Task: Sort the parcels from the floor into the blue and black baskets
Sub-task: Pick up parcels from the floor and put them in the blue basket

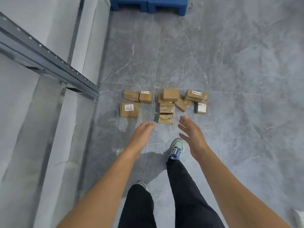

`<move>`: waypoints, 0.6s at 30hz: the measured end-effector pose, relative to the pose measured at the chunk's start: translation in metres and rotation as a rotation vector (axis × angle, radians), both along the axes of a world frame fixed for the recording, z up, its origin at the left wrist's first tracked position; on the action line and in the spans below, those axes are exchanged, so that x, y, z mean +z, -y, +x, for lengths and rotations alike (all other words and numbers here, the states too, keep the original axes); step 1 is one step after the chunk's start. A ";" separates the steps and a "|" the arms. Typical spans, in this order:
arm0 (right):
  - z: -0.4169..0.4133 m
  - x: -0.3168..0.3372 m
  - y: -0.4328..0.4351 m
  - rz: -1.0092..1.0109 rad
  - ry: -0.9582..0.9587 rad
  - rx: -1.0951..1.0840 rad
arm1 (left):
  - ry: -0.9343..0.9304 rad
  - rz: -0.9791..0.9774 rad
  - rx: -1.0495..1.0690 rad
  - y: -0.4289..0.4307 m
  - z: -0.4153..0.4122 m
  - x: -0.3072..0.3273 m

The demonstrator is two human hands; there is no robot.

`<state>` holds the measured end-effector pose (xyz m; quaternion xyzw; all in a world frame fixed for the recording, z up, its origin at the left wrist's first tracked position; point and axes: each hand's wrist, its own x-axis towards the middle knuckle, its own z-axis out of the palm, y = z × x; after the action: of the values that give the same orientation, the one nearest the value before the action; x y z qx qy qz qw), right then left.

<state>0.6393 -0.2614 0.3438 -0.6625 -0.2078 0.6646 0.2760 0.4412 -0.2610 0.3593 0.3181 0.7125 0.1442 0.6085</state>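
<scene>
Parcels (166, 102) lie in a loose cluster on the grey floor (230, 63) ahead of me, all brown cardboard. Three sit off to the left: a labelled box (129, 109) flat on the tiles, and two smaller ones touching each other just behind it. The middle bunch is tighter. A top box (171, 94) rests on another at the back, a tilted box (182, 104) leans in beside them, and two taped ones sit in a line towards me, the near parcel (166, 119) closest of all. To the right, one box with a small sticker rests on others, and a white-tagged box (201, 108) stands just in front of it.

Both my hands are stretched out above the floor, apart, holding nothing. My left hand (143, 130) has its back up and its fingers straight, pointing at the near parcel without touching it. My right hand (191, 132) is turned palm inward with its fingers spread and relaxed, just right of that same parcel.

Below my right hand is my shoe (177, 148) (pale green with a purple tongue), stepped forward on the tiles. A grey rack (49, 60) runs along my left. A blue block (148, 4) of plastic sits at the far edge of the floor, well away from the parcels; I cannot tell what it is.
</scene>
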 end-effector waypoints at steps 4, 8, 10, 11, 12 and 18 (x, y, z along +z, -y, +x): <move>0.021 -0.064 -0.040 -0.082 0.012 0.001 | -0.019 -0.062 -0.021 -0.044 0.017 -0.058; 0.030 -0.138 -0.071 -0.159 0.022 0.018 | -0.011 -0.154 -0.006 -0.075 0.026 -0.134; 0.031 -0.181 -0.084 -0.185 0.033 0.016 | -0.017 -0.200 -0.012 -0.088 0.030 -0.178; 0.030 -0.204 -0.090 -0.200 0.038 0.011 | -0.020 -0.225 -0.019 -0.094 0.031 -0.201; 0.029 -0.228 -0.095 -0.217 0.043 0.007 | -0.025 -0.248 -0.022 -0.099 0.033 -0.226; 0.023 -0.367 -0.115 -0.313 0.097 -0.017 | -0.028 -0.338 -0.094 -0.134 0.035 -0.367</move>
<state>0.6624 -0.1460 -0.0230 -0.7306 -0.1091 0.6536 0.1645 0.4758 -0.1267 -0.0073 0.2462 0.7193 -0.0107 0.6496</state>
